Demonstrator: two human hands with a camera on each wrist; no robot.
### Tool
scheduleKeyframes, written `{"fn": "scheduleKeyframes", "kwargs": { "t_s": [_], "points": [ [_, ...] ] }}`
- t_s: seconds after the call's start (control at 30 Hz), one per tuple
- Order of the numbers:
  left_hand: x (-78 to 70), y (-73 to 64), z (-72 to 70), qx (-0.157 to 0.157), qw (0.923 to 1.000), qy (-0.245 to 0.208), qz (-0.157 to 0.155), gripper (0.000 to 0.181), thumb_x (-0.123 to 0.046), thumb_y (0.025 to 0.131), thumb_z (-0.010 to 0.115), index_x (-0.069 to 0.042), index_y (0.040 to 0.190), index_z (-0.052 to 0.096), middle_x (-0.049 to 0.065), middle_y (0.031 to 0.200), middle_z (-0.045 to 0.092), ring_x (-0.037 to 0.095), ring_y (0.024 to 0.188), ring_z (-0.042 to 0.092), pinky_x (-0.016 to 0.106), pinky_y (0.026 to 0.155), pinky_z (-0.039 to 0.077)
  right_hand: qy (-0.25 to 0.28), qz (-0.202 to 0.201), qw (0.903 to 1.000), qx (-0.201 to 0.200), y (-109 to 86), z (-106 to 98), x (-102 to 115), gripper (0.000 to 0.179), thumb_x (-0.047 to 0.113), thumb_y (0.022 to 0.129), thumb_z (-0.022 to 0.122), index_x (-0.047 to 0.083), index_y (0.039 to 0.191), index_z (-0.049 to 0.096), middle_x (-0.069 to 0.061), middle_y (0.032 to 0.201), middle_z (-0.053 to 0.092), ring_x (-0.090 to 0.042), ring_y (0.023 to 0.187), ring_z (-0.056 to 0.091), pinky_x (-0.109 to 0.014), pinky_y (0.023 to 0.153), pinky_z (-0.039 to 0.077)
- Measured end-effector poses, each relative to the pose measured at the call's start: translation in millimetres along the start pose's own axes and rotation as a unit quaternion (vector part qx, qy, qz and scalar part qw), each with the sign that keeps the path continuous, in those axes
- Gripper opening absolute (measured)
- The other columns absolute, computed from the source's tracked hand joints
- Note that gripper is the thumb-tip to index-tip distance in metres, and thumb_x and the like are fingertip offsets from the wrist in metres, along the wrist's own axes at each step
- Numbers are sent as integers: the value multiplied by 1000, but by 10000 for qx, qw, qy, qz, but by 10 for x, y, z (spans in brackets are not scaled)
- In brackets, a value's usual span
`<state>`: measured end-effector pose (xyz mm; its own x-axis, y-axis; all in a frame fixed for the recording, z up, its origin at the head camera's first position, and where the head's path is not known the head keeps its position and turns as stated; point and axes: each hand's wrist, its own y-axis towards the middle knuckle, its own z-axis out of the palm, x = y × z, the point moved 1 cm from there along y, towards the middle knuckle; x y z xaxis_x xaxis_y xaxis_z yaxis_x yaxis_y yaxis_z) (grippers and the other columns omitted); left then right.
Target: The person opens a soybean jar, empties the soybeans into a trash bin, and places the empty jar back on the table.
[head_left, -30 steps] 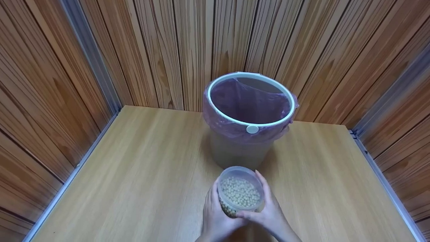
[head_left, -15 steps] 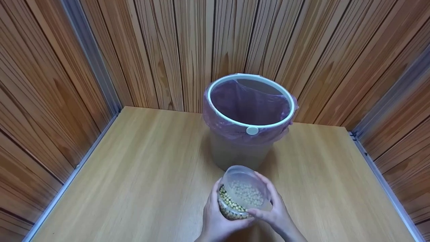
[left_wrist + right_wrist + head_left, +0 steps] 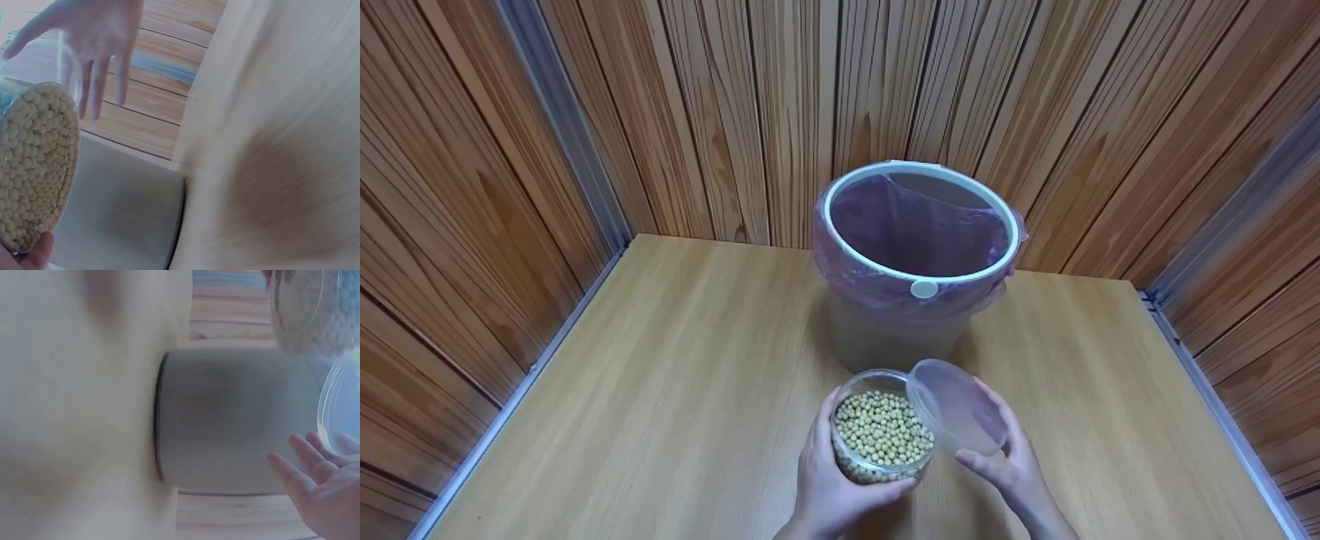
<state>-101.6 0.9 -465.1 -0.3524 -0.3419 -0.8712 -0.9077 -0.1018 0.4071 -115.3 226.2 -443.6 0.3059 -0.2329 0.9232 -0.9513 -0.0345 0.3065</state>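
My left hand (image 3: 832, 476) grips a clear round jar (image 3: 877, 476) from its left side, thumb along the near side. Pale yellow-green dried beans (image 3: 883, 429) fill it nearly to the rim, and its top is uncovered. Just to the right, my right hand (image 3: 1012, 457) holds a translucent round lid (image 3: 956, 412) by its edge, fingers behind and thumb in front. The lid is tilted, and its left edge overlaps the jar's rim in the head view. In the left wrist view the jar's bean-packed underside (image 3: 39, 169) shows, raised above the tabletop.
A grey waste bin (image 3: 896, 341) with a pale rim ring (image 3: 924, 280) and a purple bin liner (image 3: 855, 281) stands directly beyond the jar. Wood-plank walls (image 3: 697, 127) enclose the wooden table (image 3: 660, 390) at the back and both sides.
The lid has come off the jar and moved right in my right hand, exposing the beans. My left hand has shifted slightly left with the jar.
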Motion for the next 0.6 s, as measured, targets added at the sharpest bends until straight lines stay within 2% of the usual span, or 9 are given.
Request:
{"fn": "scheduleKeyframes", "kwargs": {
  "t_s": [0.13, 0.2, 0.33, 0.47, 0.53, 0.6],
  "points": [
    [-22, 12, -61, -23, 10000, 64, 60, 119, -58, 44, 85, -21, 143, 29, -4, 135, 46, 15, 117, 50, 41, 96, 43, 175, -482, 9987, -26, -52, -127, -101, 78, -4, 68, 67, -1, 139, 35, -9, 137, 47, -14, 122, 46, -19, 97, 36],
    [-32, 23, -92, -27, 9999, 115, 90, 119, -58, 44, 85, -21, 143, 28, -4, 135, 46, 15, 117, 50, 41, 95, 43, 218, -512, 9984, -82, -79, -190, -156, 77, -8, 70, 66, -2, 139, 33, -11, 138, 45, -14, 124, 44, -20, 98, 35],
    [-58, 74, -162, -156, 9994, 173, 267, 120, -56, 44, 86, -21, 143, 29, -2, 134, 48, 16, 116, 51, 41, 95, 44, -172, 101, 9996, -210, -117, -317, -281, 77, -6, 72, 68, 4, 141, 33, -7, 140, 42, -10, 124, 40, -19, 97, 31],
    [-95, 155, -251, -277, 9980, 249, 506, 120, -55, 44, 86, -18, 143, 29, 0, 134, 48, 17, 115, 52, 41, 94, 45, -882, 772, 9931, -81, -129, -443, -425, 79, 5, 75, 72, 8, 142, 30, -6, 143, 38, -14, 127, 35, -14, 98, 27],
    [-121, 204, -301, -320, 9972, 263, 624, 120, -55, 44, 87, -16, 143, 30, 1, 134, 48, 17, 115, 53, 40, 94, 45, -1101, 1006, 9888, 39, -129, -501, -499, 80, 10, 77, 73, 7, 143, 28, -9, 144, 34, -23, 131, 30, -27, 108, 23],
    [-157, 257, -353, -346, 9964, 271, 719, 120, -54, 44, 87, -15, 143, 30, 1, 136, 47, 17, 116, 53, 40, 94, 45, -1293, 1290, 9830, 181, -132, -555, -574, 83, 16, 77, 74, 8, 143, 25, -12, 146, 31, -31, 133, 25, -48, 111, 18]
  ]
}}
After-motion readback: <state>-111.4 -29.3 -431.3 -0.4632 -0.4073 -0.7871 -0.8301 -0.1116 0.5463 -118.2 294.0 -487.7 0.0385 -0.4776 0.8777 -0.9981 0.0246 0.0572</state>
